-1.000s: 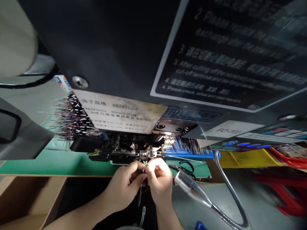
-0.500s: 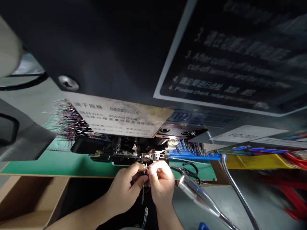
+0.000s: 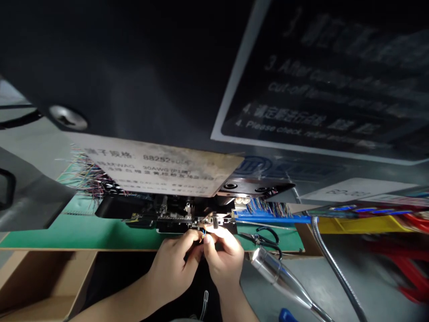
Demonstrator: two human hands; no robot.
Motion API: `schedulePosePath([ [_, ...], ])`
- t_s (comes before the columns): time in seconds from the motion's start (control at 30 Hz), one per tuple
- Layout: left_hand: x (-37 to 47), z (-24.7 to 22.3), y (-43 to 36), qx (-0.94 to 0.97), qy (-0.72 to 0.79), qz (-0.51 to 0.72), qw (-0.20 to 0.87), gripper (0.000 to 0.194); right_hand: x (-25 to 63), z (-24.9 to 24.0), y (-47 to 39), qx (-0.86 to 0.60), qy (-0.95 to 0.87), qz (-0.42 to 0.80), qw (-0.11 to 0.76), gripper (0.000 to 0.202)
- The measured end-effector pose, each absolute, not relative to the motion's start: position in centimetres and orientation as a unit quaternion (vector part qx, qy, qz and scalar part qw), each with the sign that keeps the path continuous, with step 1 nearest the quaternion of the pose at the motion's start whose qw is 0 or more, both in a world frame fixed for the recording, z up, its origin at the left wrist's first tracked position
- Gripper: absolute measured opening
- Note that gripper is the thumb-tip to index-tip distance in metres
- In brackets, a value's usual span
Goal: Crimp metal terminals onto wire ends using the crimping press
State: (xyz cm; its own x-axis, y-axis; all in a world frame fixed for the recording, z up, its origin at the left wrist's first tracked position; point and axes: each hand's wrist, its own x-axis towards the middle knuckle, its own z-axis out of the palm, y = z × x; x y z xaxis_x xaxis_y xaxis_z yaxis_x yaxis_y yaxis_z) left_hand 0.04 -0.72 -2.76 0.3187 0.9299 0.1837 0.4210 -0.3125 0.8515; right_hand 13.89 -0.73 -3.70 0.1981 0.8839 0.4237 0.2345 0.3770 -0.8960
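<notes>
My left hand (image 3: 176, 259) and right hand (image 3: 225, 257) have fingers pinched around thin wires (image 3: 203, 234), held just near of the machine (image 3: 187, 217). Right of them, pliers (image 3: 263, 239) rest on the green surface (image 3: 100, 235); the lamp (image 3: 279, 273) lies nearer.

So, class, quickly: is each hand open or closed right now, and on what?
Left hand: closed, pinching thin coloured wires.
Right hand: fingertips at those wires; firm grip can't be told.
</notes>
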Motion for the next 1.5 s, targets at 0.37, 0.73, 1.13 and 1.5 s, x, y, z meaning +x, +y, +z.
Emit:
schedulePosePath([
  [0.37, -0.1, -2.7, -0.3, 0.729, 0.461, 0.358, 0.358, 0.016, 13.9, -4.0, -0.7, -0.492, -0.568, 0.285, 0.595, 0.014],
  [0.73, 0.1, -2.7, -0.5, 0.752, 0.474, 0.335, 0.312, 0.013, 13.9, -3.0, -0.7, -0.512, -0.553, 0.312, 0.579, 0.006],
  [1.13, -0.2, -3.0, -0.5, 0.755, 0.449, 0.336, 0.340, 0.016, 14.2, -3.1, -0.8, -0.521, -0.546, 0.346, 0.557, 0.003],
  [1.5, 0.1, -2.7, -0.5, 0.752, 0.471, 0.345, 0.305, 0.014, 13.9, -3.1, -0.7, -0.504, -0.577, 0.258, 0.589, 0.022],
])
